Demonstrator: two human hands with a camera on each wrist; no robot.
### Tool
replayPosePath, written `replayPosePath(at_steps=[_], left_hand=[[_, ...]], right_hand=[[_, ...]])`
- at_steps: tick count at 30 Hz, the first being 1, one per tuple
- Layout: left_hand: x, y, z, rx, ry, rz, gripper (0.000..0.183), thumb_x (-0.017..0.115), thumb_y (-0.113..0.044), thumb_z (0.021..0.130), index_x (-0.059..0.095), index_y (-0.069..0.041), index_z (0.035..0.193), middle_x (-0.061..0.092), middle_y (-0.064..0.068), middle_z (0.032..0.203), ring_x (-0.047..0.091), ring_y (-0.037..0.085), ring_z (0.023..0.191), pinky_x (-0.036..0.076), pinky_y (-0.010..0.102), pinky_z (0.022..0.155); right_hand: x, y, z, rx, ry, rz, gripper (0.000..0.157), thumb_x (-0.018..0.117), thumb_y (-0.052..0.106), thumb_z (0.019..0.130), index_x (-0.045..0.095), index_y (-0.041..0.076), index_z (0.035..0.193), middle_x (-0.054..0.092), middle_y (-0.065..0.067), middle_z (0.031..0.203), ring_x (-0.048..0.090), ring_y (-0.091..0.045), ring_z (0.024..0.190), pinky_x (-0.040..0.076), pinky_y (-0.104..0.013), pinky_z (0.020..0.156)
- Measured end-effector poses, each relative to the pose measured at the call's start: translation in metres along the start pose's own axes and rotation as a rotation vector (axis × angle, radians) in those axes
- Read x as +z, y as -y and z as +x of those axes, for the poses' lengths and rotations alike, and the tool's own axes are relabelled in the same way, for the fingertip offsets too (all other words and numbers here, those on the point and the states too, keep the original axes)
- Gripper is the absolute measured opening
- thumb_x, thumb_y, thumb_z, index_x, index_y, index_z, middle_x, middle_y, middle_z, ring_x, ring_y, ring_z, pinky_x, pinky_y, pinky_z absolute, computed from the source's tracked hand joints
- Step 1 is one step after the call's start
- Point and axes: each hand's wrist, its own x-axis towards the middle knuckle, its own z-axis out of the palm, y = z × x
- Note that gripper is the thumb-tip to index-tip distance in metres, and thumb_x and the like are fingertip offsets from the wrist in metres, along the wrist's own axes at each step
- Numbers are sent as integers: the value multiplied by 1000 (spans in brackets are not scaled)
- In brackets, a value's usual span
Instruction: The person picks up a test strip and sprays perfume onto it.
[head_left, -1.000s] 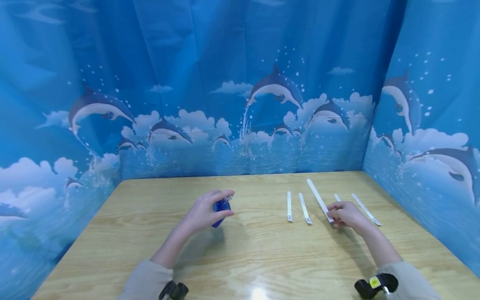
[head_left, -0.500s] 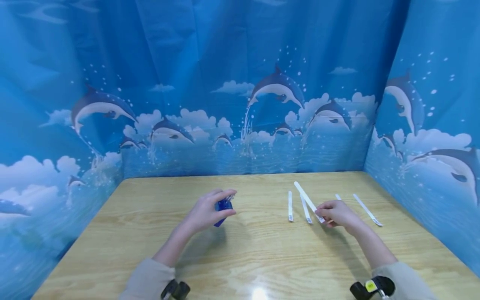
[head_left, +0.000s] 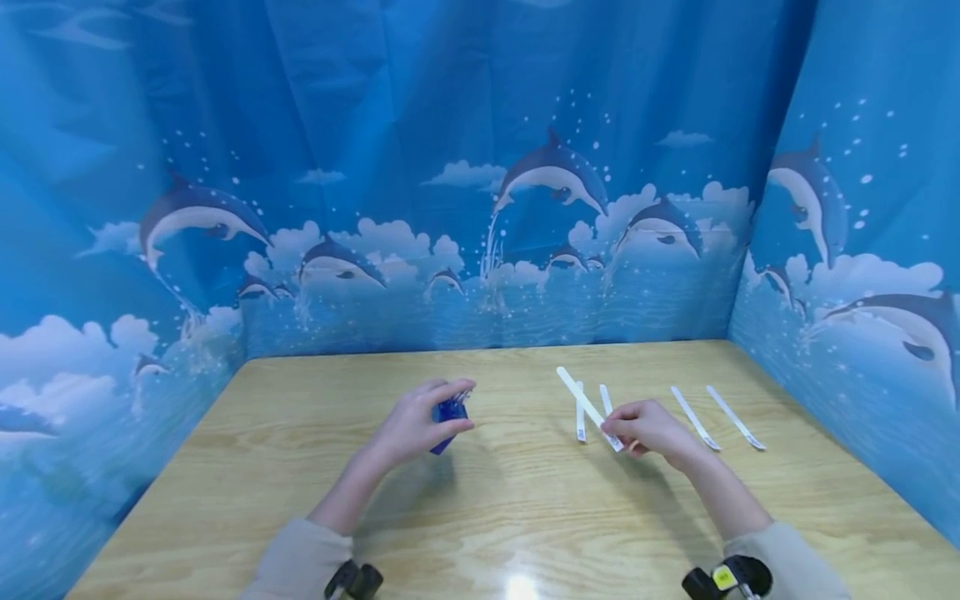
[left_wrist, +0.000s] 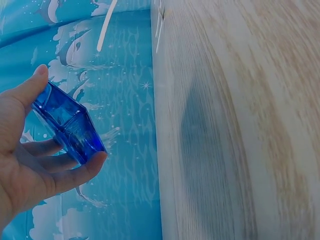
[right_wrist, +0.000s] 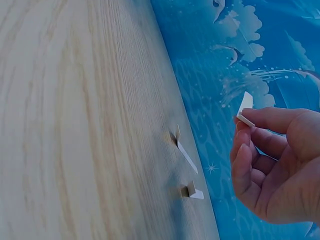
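My left hand [head_left: 411, 423] holds a blue see-through glass container [head_left: 452, 409] between thumb and fingers, over the table's middle. In the left wrist view the container [left_wrist: 75, 125] has flat facets, with the thumb at one end and fingertips at the other. My right hand [head_left: 651, 430] pinches a white paper strip [head_left: 579, 393] by its near end, where small print shows. The strip slants up to the left and overlaps two strips on the table in the head view. In the right wrist view, the held strip [right_wrist: 245, 104] has a bent end.
A white strip [head_left: 581, 427] and another strip [head_left: 606, 399] lie beneath the held one. Farther right lie a third strip [head_left: 694, 418] and a strip [head_left: 735, 417] near the right side. A blue dolphin-print curtain [head_left: 420, 167] stands behind the wooden table [head_left: 510, 508].
My right hand has moved left with the strip, from beside the right-hand strips to over the two left ones. My left hand has stayed nearly in place, holding the glass container.
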Motion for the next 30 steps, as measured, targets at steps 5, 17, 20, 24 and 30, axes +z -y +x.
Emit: replayPosePath(at_steps=[5,17,20,24,30], left_hand=[[1,-1,1,-1,8,5,52,72,-34,81,55,-27,130,58,4,118,58,25,100,52,38,74],[3,1,1,21,1,24,52,72,-33,81,55,-25,130,59,2,108,58,20,92,51,33,70],[3,2,1,17,6,18,52,71,-33,81,55,-25,130,59,3,109,58,20,93,51,34,70],[3,2,1,16,4,12,52,72,-32,81,55,-25,130,59,3,110,58,20,93,52,34,70],[5,1,0,24,-4,16,52,74,-28,80,57,-24,128,60,4,109,59,23,95,52,36,73]], right_hand=[[7,6,-1,-22,45,-33,24,60,13,88,64,-9,97,50,2,62,49,-11,59,41,-24,51],[25,21,-1,-98,127,-65,24,62,15,87,64,-9,93,53,2,63,49,-11,59,43,-25,51],[29,24,-2,-112,136,-56,23,62,14,87,64,-9,93,54,1,63,49,-11,59,42,-24,50],[33,28,-2,-123,146,-47,22,62,13,87,64,-9,92,54,1,62,48,-11,58,42,-23,49],[39,32,-1,-130,176,-44,22,62,13,87,65,-8,91,53,0,61,48,-12,57,43,-25,49]])
